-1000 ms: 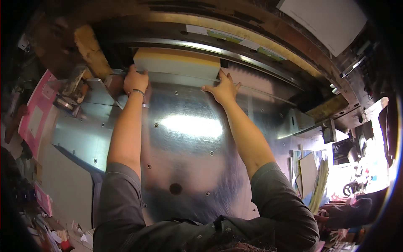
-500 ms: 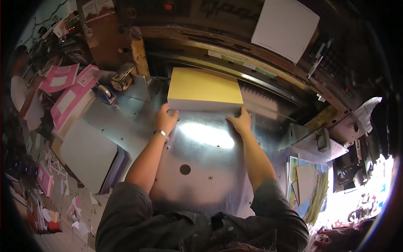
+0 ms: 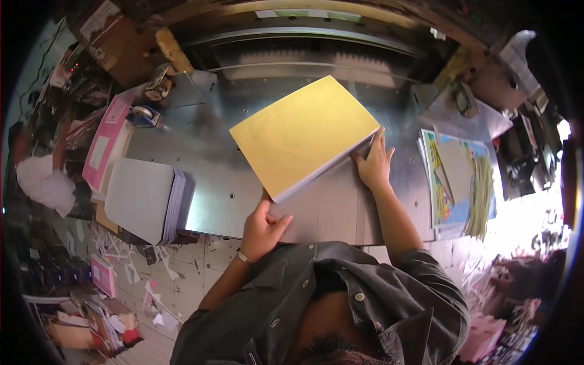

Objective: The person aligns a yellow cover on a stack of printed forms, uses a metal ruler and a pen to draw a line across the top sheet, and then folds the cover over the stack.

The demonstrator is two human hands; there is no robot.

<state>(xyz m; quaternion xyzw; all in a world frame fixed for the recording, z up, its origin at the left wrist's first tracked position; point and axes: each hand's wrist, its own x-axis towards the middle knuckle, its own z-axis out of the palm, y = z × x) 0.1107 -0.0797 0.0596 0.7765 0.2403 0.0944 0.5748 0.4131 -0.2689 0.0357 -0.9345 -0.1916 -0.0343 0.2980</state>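
Observation:
A thick stack of paper [image 3: 307, 137] with a yellow top sheet and pale sides lies turned at an angle on the metal table [image 3: 213, 210]. My left hand [image 3: 266, 230] is at its near corner, fingertips against the corner, the thumb pointing off to the right, clear of the paper. At the right corner, my right hand [image 3: 375, 163] grips the stack, its fingers along the end and its thumb by the near long side. What the left fingers do beneath the corner is partly hidden.
Left stand a grey-white stack of sheets [image 3: 140, 198], pink printed sheets [image 3: 103, 143] and a tape dispenser [image 3: 145, 115]. Printed sheets and strips [image 3: 456, 176] lie right. Behind is a machine's metal beam [image 3: 292, 30]. Scraps litter the floor; another person [image 3: 45, 176] is far left.
The yellow-topped stack has come out from the machine's beam toward me and been turned, its left end now nearer. Both hands moved with it; my left hand came closer to my body.

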